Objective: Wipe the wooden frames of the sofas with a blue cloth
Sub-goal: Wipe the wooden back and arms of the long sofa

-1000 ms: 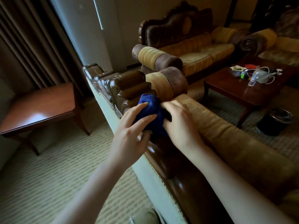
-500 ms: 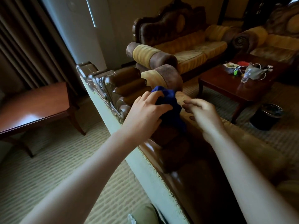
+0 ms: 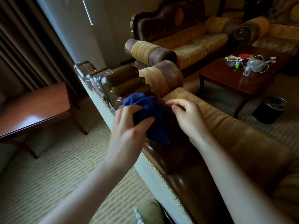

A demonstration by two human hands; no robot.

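Wood frame [image 3: 127,85] of the near sofa runs under both hands, glossy carved rolls just beyond the grip, w/ tan upholstery [image 3: 226,126] on the far side of it. Vs half a sec ago: blue cloth [image 3: 150,113] has slid a bit back along the top rail toward the person, and more of it hangs down past the grip. One sec ago both hands were bunched on the cloth; now only one is.

Left hand [image 3: 127,128] clamps the cloth from the near side, thumb over the top, fingers curled around the bunched part, wrist angled in from lower left. Cloth sits on the rail right behind the carved rolls, pressed to the wood.

Right hand [image 3: 187,117] is just beside the cloth on the upholstery side, fingers loosely curled, holding nothing; fingertips near the fabric edge, can't tell if touching.

Further off: second sofa [image 3: 178,38], coffee table [image 3: 242,81] w/ clutter, black bin [image 3: 270,110].
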